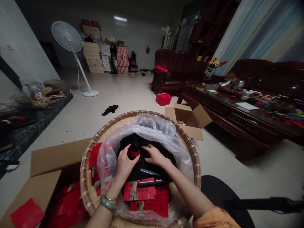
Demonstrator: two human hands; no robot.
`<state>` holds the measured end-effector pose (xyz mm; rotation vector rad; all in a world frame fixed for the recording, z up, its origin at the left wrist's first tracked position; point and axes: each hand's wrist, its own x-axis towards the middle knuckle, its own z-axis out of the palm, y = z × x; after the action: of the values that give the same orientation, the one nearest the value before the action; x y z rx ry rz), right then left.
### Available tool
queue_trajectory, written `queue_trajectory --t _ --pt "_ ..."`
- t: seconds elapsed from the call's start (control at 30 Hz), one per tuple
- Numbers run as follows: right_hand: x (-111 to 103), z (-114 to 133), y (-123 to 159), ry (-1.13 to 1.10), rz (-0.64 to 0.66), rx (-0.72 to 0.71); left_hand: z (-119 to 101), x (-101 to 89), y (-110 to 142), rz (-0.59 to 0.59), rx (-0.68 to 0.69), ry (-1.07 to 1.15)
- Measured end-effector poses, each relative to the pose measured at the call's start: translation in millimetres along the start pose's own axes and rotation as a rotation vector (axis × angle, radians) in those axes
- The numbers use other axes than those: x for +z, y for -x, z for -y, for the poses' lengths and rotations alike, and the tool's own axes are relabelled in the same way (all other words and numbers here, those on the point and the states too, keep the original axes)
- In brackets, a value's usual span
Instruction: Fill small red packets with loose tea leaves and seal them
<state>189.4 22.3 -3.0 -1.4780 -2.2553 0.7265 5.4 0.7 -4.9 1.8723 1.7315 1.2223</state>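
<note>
Red packet (pixel 135 154) in the head view, right above the black material (pixel 133 139) in the plastic bag (pixel 108 156)! The left hand (pixel 125 162) pinches it, thumb against fingers; just beside, the right hand (pixel 155 155) holds thumb and fingers parted, contact unclear.

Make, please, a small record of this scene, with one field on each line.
Left grip: thumb and fingers hold a red packet
Right grip: thumb and fingers apart, over the dark stuff, beside that packet
Bag: clear plastic, open, around the dark stuff
Basket: round, woven, with the bag inside
Rods: two, slim, near loose packets
Left box: open, red items inside
Right box: open, on the floor
Fan: white, standing
Unclear: what the dark stuff is
</note>
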Motion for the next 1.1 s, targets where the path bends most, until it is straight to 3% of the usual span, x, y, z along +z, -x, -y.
queue_trajectory --t 0.2,0.37,0.53,0.73,0.87,1.1 --pt "4.0 6.5 -6.3 0.031 -0.131 0.049 0.1 -4.5 0.5 -0.005 0.001 -0.011" --pt "-22.2 10.8 5.7 -0.161 -0.262 0.082 -1.4 -3.7 1.4 0.005 0.017 -0.010" --pt "-50.8 43.7 11.0 -0.345 -0.459 0.009 -8.9 0.6 1.9 0.004 0.061 -0.031" --pt "-55.4 77.5 2.2 -0.282 -0.352 -0.095 -16.1 -1.8 0.2 -0.010 0.059 -0.073" --pt "-52.2 78.7 2.9 -0.254 -0.305 -0.104 -14.8 -0.8 0.5 -0.007 0.046 -0.073" --pt "-50.1 69.6 5.0 -0.419 -0.381 -0.079 -14.0 0.2 1.5 -0.009 0.049 -0.043"
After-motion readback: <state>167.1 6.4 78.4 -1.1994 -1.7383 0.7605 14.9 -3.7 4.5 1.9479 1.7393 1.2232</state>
